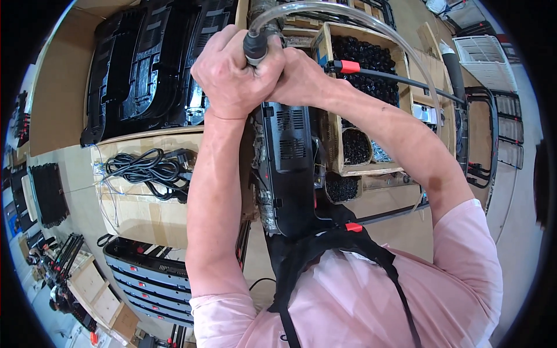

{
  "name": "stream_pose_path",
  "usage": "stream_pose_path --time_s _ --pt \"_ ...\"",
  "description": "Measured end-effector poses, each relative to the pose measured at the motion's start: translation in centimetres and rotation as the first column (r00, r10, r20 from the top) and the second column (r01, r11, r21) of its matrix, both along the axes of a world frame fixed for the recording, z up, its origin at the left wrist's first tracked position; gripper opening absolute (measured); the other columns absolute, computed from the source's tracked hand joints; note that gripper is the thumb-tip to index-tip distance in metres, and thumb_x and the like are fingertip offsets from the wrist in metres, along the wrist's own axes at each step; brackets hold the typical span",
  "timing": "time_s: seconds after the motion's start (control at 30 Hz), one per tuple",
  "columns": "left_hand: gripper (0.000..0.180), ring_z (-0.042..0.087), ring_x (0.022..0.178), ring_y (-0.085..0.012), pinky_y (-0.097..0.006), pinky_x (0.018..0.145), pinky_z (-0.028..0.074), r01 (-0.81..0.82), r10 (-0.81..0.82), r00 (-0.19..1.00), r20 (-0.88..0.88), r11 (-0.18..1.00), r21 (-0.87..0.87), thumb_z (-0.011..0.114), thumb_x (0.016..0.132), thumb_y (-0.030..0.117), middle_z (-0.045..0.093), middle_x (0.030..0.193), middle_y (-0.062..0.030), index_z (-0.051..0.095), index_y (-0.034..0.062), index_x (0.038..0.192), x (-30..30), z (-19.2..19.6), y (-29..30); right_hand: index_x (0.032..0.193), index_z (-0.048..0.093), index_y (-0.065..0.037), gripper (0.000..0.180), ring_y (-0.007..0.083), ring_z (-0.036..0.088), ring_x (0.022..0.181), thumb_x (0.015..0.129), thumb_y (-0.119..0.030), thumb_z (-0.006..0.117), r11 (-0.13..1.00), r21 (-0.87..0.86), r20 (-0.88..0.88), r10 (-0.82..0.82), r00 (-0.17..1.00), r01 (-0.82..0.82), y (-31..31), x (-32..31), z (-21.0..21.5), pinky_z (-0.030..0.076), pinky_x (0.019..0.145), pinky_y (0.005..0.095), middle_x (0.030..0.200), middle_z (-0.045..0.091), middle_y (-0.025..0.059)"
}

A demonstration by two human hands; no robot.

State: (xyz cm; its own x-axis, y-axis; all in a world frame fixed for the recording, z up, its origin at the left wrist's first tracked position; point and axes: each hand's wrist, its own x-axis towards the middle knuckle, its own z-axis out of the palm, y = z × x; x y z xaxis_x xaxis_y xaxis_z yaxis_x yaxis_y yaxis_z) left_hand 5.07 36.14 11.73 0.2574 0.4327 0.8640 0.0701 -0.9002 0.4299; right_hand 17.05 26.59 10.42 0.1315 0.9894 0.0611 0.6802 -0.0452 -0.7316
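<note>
My left hand [235, 75] is wrapped in a fist round an upright air tool, whose dark fitting [256, 46] sticks up out of the grip. From that fitting a clear hose [348, 13] arcs away to the right. Pressed close behind the left fist is my right hand [299, 78], its fingers curled out of sight. What it grips cannot be made out. Below the hands lies a long black plastic housing [288, 145] with vent slots. The tool's lower end is hidden by my hands.
Black moulded panels [154, 64] stand in a carton at left. A coiled black cable [152, 171] rests on cardboard [145, 214]. Right of the housing, a wooden box [342, 169] holds small black parts. Stacked grey-black panels [148, 284] sit lower left; a bar with a red clip [349, 67] crosses at right.
</note>
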Motion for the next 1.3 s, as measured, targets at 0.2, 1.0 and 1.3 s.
stream_pose_path --time_s 0.2,1.0,1.3 --pt "0.022 0.058 0.057 -0.0263 -0.038 0.051 0.046 -0.002 0.001 1.000 -0.024 1.000 -0.029 0.080 0.073 0.020 0.057 0.064 -0.0046 0.062 0.0102 0.066 -0.8 -0.9 0.5 0.103 0.076 -0.006 0.040 0.0409 0.074 0.091 0.072 -0.030 0.086 1.000 -0.011 -0.024 0.007 1.000 -0.007 0.5 -0.5 -0.4 0.060 0.084 0.0460 0.093 0.077 0.0198" --pt "0.023 0.059 0.059 -0.0244 -0.037 0.052 0.047 -0.011 0.010 0.993 -0.114 1.000 0.000 0.083 0.078 0.023 0.058 0.065 -0.0025 0.066 0.0099 0.071 -0.7 0.2 -0.2 0.103 0.074 -0.004 0.037 0.0345 0.075 0.088 0.076 -0.025 0.087 0.992 0.118 -0.041 0.039 0.998 -0.034 0.0 0.1 -1.9 0.059 0.082 0.0427 0.091 0.077 0.0169" --pt "0.045 0.044 0.055 -0.0079 -0.027 0.050 0.033 0.102 0.141 0.957 0.255 0.657 -0.747 0.053 0.111 0.039 0.048 0.066 0.0011 0.066 0.0034 0.087 -5.6 -2.2 -3.3 0.108 0.072 -0.006 0.040 0.0307 0.073 0.089 0.078 -0.030 0.082 0.998 -0.063 -0.070 0.025 0.997 -0.029 0.2 -0.2 -0.8 0.057 0.088 0.0418 0.093 0.076 0.0136"
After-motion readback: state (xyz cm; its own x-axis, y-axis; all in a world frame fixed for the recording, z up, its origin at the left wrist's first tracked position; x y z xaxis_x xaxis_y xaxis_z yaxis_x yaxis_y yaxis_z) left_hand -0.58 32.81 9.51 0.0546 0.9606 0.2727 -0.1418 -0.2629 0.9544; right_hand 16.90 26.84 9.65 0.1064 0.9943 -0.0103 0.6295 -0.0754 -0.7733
